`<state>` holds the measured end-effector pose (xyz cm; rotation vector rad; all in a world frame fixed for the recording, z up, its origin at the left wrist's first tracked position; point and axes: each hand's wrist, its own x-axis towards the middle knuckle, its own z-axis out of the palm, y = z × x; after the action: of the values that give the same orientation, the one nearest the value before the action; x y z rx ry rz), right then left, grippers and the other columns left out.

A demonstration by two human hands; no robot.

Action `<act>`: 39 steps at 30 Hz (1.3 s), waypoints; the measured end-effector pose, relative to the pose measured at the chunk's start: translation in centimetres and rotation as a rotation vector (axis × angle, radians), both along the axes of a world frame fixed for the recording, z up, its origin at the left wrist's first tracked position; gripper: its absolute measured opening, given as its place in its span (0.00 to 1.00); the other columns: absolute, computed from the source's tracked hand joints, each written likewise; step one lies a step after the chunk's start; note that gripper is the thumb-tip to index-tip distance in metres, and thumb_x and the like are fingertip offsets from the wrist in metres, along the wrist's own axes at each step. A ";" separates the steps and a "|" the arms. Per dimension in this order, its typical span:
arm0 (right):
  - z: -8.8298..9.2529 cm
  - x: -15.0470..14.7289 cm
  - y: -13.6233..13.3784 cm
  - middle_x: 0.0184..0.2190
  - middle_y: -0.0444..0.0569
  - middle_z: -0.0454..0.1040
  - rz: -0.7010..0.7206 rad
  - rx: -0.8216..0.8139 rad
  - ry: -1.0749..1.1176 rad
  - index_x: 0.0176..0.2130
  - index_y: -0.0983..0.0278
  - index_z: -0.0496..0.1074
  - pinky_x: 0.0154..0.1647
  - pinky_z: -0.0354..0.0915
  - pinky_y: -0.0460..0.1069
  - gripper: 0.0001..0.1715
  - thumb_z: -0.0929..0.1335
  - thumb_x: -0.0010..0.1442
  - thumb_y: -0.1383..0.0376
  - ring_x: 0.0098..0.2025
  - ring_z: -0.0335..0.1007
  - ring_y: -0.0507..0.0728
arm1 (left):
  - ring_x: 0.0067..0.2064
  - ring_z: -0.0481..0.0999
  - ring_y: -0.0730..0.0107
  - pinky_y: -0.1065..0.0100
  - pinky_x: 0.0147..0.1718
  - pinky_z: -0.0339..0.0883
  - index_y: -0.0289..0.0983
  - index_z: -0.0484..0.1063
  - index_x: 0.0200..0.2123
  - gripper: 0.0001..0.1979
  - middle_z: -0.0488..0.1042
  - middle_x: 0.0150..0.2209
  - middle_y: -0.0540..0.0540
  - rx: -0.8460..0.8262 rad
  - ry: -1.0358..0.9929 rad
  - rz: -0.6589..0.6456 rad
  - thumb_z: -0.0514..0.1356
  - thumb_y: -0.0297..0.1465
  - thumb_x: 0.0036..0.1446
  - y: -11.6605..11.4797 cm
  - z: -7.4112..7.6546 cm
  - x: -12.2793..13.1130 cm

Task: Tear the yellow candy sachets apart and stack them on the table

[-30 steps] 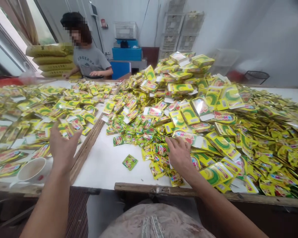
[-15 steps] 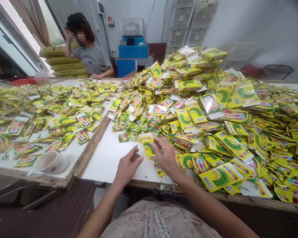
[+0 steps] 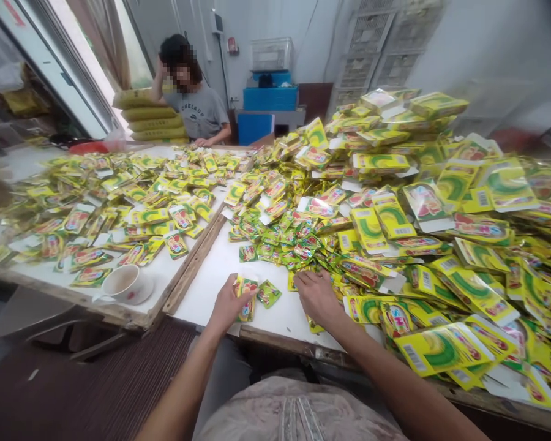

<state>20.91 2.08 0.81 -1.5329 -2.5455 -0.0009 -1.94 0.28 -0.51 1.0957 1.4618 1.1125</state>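
Near the table's front edge, my left hand (image 3: 228,306) grips a small yellow and green printed box (image 3: 247,297), its fingers closed round the side. Just right of that box a single green sachet (image 3: 269,294) lies flat on the white tabletop (image 3: 202,291). My right hand (image 3: 319,298) rests at the near edge of a heap of small green sachets (image 3: 298,242). Its fingers are curled together and pointing down, and whatever is between them is hidden. A bit of yellow packaging shows by its fingertips.
Yellow boxes (image 3: 376,223) are piled high to the right and behind. Across a wooden strip (image 3: 195,266), the left table holds more boxes and a white cup (image 3: 122,285) on a saucer. A person (image 3: 195,113) sits at the far side, before stacked yellow sacks (image 3: 153,119).
The yellow box has passed from my right hand to my left. My right hand has moved to the green sachets. A loose sachet now lies between my hands. The view has swung left.
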 end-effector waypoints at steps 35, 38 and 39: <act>2.0 -5.7 5.0 0.22 0.42 0.70 -0.031 -0.608 0.741 0.32 0.66 0.75 0.28 0.58 0.45 0.08 0.68 0.49 0.67 0.26 0.63 0.51 | 0.35 0.76 0.66 0.69 0.36 0.67 0.35 0.70 0.47 0.23 0.78 0.37 0.46 -0.069 -0.258 -0.286 0.63 0.39 0.49 0.7 -0.4 -0.3; 1.9 -6.0 4.7 0.24 0.44 0.71 -0.111 -0.497 0.733 0.39 0.66 0.74 0.30 0.59 0.46 0.13 0.67 0.53 0.63 0.27 0.64 0.52 | 0.33 0.77 0.67 0.69 0.34 0.68 0.34 0.71 0.46 0.23 0.79 0.34 0.47 -0.086 -0.268 -0.228 0.64 0.39 0.47 0.9 0.4 -0.8; 1.7 -5.9 4.3 0.26 0.46 0.72 -0.144 -0.421 0.692 0.41 0.66 0.73 0.32 0.60 0.47 0.14 0.66 0.55 0.62 0.29 0.65 0.53 | 0.32 0.77 0.68 0.70 0.33 0.68 0.34 0.71 0.45 0.23 0.79 0.33 0.47 -0.095 -0.266 -0.201 0.64 0.39 0.46 0.9 0.6 -1.0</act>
<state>15.00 6.37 2.51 -1.4851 -1.9445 0.9242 -2.96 1.21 0.12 0.9650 1.1574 0.9941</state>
